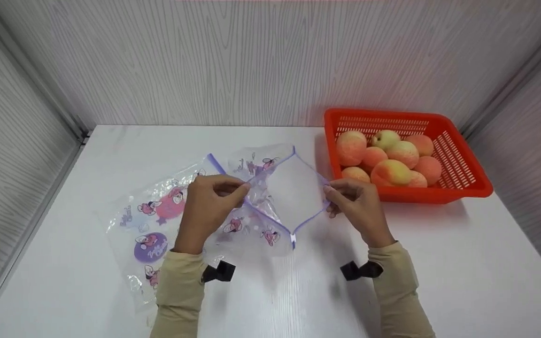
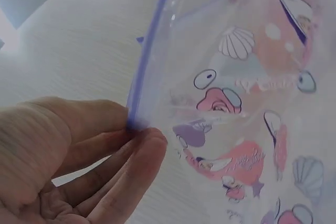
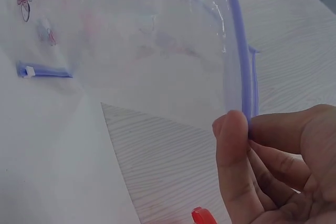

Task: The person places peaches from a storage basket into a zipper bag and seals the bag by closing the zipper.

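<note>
A clear zip bag with purple edging and cartoon prints is held with its mouth spread into a diamond. My left hand pinches the left rim between thumb and fingers; the left wrist view shows the purple zip strip in that pinch. On the opposite side my right hand pinches the other rim, its zip strip clear in the right wrist view. A white slider sits at the mouth's near corner. Another printed clear bag lies flat under and beside my left forearm, partly hidden.
At the back right stands a red plastic basket with several peaches in it, close to my right hand. Pale wood-grain panels border the white table at the back and both sides.
</note>
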`<state>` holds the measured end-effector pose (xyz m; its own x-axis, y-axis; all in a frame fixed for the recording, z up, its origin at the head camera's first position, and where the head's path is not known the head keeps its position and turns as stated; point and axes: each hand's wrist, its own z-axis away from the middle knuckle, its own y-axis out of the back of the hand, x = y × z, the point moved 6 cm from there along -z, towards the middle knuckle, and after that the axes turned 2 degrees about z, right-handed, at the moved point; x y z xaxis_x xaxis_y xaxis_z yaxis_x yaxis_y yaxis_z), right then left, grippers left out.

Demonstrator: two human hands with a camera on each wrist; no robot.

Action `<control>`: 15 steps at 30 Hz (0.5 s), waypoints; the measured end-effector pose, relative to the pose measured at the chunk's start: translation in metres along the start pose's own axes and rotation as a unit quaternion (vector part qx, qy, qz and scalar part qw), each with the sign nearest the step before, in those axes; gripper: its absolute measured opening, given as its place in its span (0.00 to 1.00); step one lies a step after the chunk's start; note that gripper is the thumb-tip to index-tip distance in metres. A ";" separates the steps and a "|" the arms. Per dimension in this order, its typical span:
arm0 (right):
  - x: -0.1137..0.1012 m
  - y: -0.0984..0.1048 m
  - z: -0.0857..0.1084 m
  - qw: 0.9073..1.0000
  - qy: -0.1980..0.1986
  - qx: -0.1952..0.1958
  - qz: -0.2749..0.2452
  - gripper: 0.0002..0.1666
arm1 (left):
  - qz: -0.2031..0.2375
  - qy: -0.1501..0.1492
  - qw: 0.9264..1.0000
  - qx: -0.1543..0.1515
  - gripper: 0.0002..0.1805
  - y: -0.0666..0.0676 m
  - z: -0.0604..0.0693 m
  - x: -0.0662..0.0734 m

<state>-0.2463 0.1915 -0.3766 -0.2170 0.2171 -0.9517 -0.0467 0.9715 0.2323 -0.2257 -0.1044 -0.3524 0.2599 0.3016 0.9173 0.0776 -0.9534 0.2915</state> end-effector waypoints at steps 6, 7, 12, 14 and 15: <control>0.002 -0.005 -0.001 1.000 0.008 -0.004 -0.015 0.08 | 0.168 0.081 0.982 -0.027 0.08 -0.022 -0.004 -0.011; 0.002 -0.006 -0.001 1.000 0.008 -0.005 -0.014 0.08 | 0.188 0.094 0.977 -0.028 0.08 -0.025 -0.004 -0.012; 0.007 -0.010 0.000 1.000 0.000 -0.008 -0.008 0.10 | 0.234 0.126 0.964 -0.015 0.07 -0.034 -0.005 -0.020; 0.008 -0.013 0.000 1.000 -0.004 -0.011 -0.004 0.10 | 0.252 0.132 0.959 -0.011 0.06 -0.039 -0.005 -0.022; 0.009 -0.013 0.000 1.000 -0.007 -0.012 -0.001 0.10 | 0.263 0.136 0.955 -0.010 0.06 -0.041 -0.004 -0.022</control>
<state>-0.2474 0.1803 -0.3880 -0.2036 0.2156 -0.9550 -0.0699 0.9698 0.2339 -0.2383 -0.0716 -0.3834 -0.0023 -0.2256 0.9742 -0.0147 -0.9741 -0.2256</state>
